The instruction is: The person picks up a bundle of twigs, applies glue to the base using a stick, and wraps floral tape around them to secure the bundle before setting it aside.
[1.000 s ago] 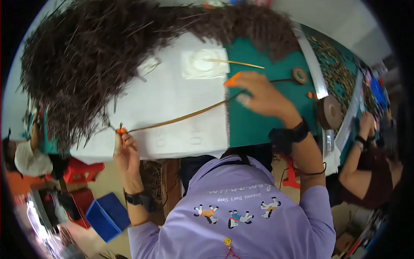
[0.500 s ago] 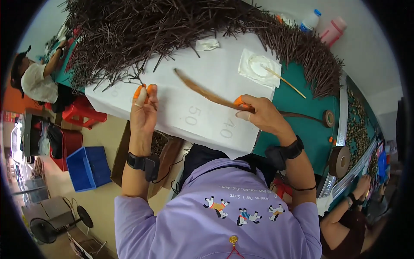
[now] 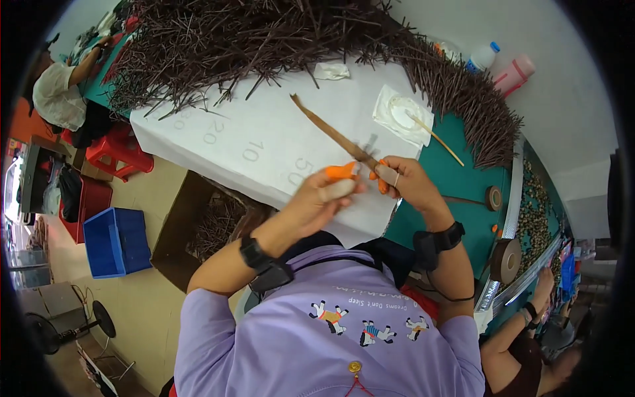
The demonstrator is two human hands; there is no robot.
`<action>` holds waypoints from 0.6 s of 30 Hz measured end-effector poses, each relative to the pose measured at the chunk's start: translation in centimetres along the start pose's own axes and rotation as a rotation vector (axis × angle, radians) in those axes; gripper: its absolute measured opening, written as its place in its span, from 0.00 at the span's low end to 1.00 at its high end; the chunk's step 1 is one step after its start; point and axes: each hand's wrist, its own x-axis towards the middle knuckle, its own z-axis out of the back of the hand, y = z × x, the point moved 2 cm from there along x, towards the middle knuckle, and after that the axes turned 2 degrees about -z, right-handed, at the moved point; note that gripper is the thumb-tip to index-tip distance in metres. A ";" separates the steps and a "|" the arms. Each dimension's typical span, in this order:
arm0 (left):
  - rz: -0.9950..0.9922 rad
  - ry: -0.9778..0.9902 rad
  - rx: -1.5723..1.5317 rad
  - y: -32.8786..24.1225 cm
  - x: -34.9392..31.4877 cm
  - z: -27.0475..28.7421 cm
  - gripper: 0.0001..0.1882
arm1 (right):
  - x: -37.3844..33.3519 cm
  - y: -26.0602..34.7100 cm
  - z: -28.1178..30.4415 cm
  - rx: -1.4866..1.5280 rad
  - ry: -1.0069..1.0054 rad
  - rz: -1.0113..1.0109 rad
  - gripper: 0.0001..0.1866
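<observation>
My right hand (image 3: pixel 407 185), with orange finger covers, pinches a brown strip of tape (image 3: pixel 327 129). The strip's free end reaches up and to the left over the white paper. Behind the hand it trails toward a small tape roll (image 3: pixel 493 198) on the green table. Close beside it, my left hand (image 3: pixel 324 198) has its fingers drawn together near the strip's held part. Orange covers and pale wraps are on its fingers too. Blur and the fingers themselves hide what it holds, if anything.
Dark brown twigs (image 3: pixel 251 46) are heaped along the far side of the paper-covered table (image 3: pixel 218 149). A white dish (image 3: pixel 402 111) with a wooden stick (image 3: pixel 440 140) lies right of the strip. A larger roll (image 3: pixel 505 261) stands at the right edge. Below left is a cardboard box (image 3: pixel 175 228).
My left hand has come away from the twig heap and moved right, beside my right hand. The right hand still grips the tape strip, whose free end now points more steeply away.
</observation>
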 end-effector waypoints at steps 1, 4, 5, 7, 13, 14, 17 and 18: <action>-0.006 0.008 -0.002 0.5 0.8 -0.5 0.12 | -0.1 -0.3 0.1 0.004 -0.004 -0.008 0.11; -0.004 0.022 -0.044 1.1 2.9 -1.4 0.10 | -1.1 -0.4 0.5 -0.006 -0.003 -0.021 0.11; -0.001 0.026 -0.045 0.9 3.3 -1.5 0.10 | -1.5 -0.4 0.7 -0.011 0.000 -0.027 0.11; -0.028 -0.025 -0.043 0.1 3.7 -1.1 0.10 | -2.3 -0.6 1.3 -0.014 0.001 -0.036 0.12; -0.113 -0.092 -0.091 -3.6 4.6 1.8 0.10 | -5.4 -1.9 4.0 0.029 -0.084 -0.094 0.12; -0.131 -0.129 -0.098 -4.2 4.4 2.1 0.11 | -5.8 -2.2 4.4 0.038 -0.100 -0.099 0.12; -0.150 -0.189 -0.105 -5.0 4.4 2.0 0.11 | -6.8 -3.0 5.3 0.056 -0.104 -0.144 0.12; -0.153 -0.201 -0.087 -4.8 4.4 1.7 0.11 | -7.2 -3.3 5.5 0.063 -0.107 -0.165 0.12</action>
